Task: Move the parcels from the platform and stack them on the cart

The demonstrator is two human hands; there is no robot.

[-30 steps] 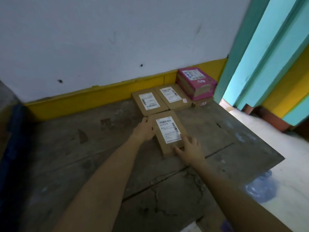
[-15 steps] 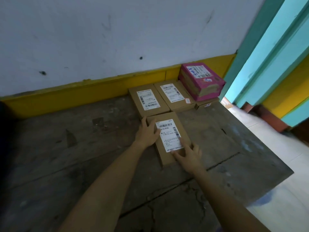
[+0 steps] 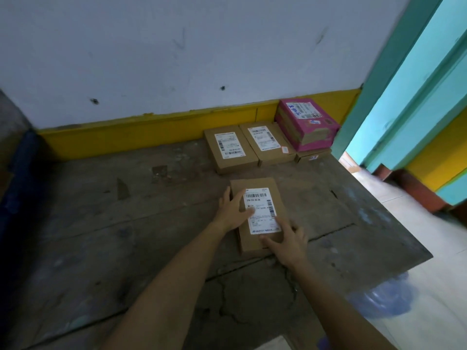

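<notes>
A flat brown cardboard parcel [image 3: 262,195] with a white barcode label lies on the worn grey platform [image 3: 126,236]. My left hand [image 3: 233,210] lies across its left edge with fingers on the label. My right hand [image 3: 288,239] grips its near right corner. Behind it, two more brown parcels [image 3: 228,149] [image 3: 265,142] lie side by side against the yellow skirting. A pink parcel [image 3: 307,123] sits on another brown box [image 3: 312,156] in the corner. The cart is out of view.
A white wall with a yellow base band [image 3: 126,133] closes the back. The platform's right edge drops to a pale tiled floor [image 3: 429,286] with a blue plastic bag [image 3: 384,296]. Turquoise door frames [image 3: 404,84] stand at the right. A dark blue object [image 3: 17,173] borders the left.
The held parcel has slid toward me, away from the two parcels at the wall. My left hand has moved from its side onto the label; my right stays on the near corner.
</notes>
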